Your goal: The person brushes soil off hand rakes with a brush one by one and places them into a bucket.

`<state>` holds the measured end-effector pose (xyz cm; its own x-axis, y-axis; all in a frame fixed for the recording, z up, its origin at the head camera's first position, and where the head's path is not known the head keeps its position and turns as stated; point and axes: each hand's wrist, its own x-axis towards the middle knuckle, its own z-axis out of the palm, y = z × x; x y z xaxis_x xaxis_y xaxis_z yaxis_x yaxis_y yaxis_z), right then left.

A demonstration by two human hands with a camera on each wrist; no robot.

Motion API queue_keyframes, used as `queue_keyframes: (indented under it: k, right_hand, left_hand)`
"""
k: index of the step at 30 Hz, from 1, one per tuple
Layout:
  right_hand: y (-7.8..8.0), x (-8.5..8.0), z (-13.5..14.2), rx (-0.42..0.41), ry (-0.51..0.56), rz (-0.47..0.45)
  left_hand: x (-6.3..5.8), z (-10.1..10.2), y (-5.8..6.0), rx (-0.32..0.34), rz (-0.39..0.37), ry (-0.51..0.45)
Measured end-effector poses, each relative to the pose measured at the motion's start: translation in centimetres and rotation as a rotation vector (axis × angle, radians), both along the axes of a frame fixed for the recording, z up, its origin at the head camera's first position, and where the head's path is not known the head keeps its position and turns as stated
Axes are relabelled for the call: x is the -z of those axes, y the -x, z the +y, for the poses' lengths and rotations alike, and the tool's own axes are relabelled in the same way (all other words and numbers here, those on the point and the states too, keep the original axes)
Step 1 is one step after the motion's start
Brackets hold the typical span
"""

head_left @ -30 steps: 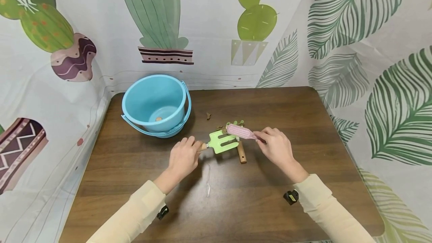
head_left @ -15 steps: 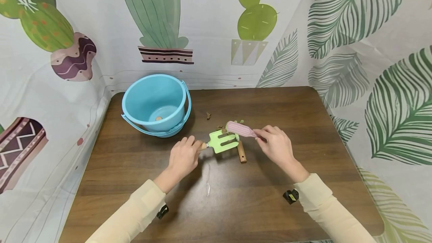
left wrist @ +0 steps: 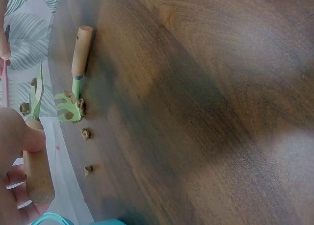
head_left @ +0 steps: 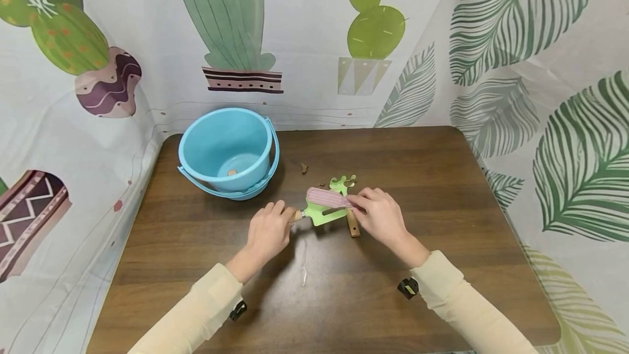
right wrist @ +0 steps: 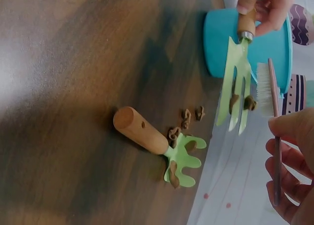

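My left hand [head_left: 267, 228] grips the wooden handle of a light green garden fork [head_left: 317, 218], held above the table with its tines toward the right. Brown crumpled clumps [right wrist: 250, 103] cling to the tines in the right wrist view. In my right hand [head_left: 379, 216], thumb and fingers pinch the handle of a pink brush [head_left: 325, 198]. Its white bristles [right wrist: 265, 90] face the fork; whether they touch it I cannot tell. Below lies a green hand rake [right wrist: 184, 159] with a wooden handle [right wrist: 142, 131] and brown clumps on its prongs.
A light blue bucket [head_left: 189, 164] stands at the table's back left, with a small tan object [head_left: 232, 172] inside. Loose brown bits [head_left: 304, 169] lie on the wooden table [head_left: 403, 163] behind the fork. A printed cloth [head_left: 314, 31] hangs behind the table.
My right hand has moved left and slightly down, carrying the brush from the fork's tine tips toward its base. The rake's prongs show more now. My left hand has hardly moved.
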<state>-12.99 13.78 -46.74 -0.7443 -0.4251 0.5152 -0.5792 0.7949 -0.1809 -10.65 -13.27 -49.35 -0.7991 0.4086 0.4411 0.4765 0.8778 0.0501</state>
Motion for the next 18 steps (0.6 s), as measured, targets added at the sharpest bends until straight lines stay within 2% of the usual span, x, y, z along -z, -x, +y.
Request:
queue_keyframes:
  k: [6, 18]
  right_hand:
    - [0.1, 0.4, 0.0, 0.012, -0.003, -0.015]
    - [0.8, 0.7, 2.0, 0.066, 0.065, -0.002]
  left_hand:
    - [0.0, -0.3, 0.0, -0.010, 0.021, 0.000]
    - [0.0, -1.5, 0.1, -0.037, 0.074, -0.018]
